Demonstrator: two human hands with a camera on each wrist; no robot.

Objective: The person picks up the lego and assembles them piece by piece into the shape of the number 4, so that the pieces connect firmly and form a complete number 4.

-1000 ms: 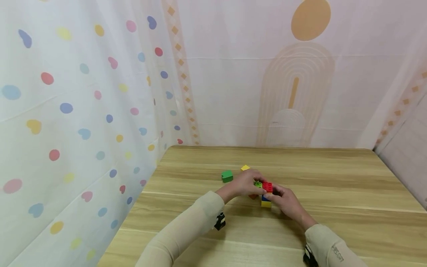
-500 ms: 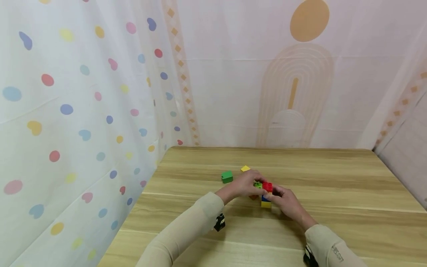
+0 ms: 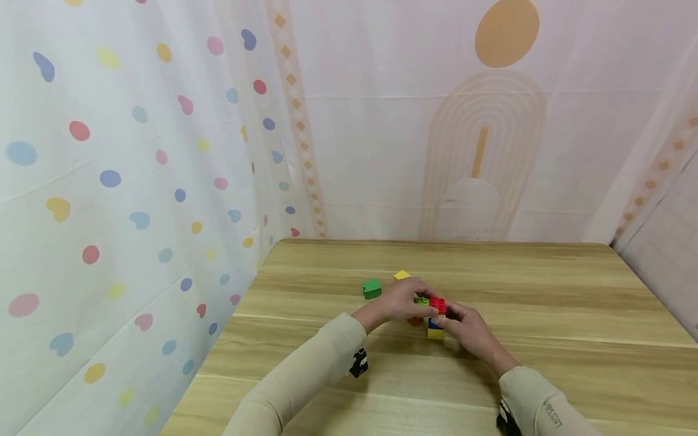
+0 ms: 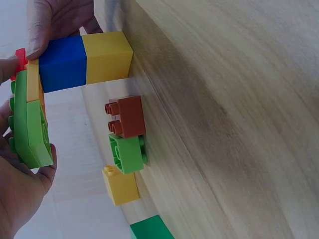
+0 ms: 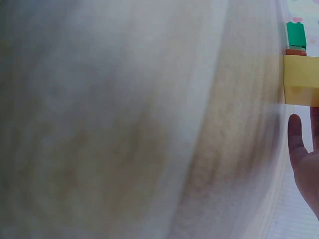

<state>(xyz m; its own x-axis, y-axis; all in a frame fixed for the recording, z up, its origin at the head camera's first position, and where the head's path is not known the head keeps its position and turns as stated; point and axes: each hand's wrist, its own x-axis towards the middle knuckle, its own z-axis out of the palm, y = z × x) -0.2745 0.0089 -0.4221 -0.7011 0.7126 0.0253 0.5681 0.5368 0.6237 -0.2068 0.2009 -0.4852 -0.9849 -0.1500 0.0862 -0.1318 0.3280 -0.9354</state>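
A toy brick stack stands upright on the table: a yellow brick (image 4: 107,57) below, a blue brick (image 4: 62,63) above it, then a thin orange brick (image 4: 33,82) and a red brick (image 3: 438,306) on top. Light green bricks (image 4: 31,119) jut sideways from its top. My left hand (image 3: 402,299) pinches these light green bricks, its thumb by the red one. My right hand (image 3: 473,332) grips the stack from the right, its thumb at the blue and orange bricks. In the right wrist view only some right-hand fingers (image 5: 298,142) show, near the yellow brick.
A brown brick (image 4: 130,117) and a light green brick (image 4: 127,153) lie close together beside the stack. Farther left are a loose yellow brick (image 4: 121,186) and a dark green brick (image 3: 372,289). The wooden table (image 3: 534,284) ends at a patterned curtain (image 3: 376,151).
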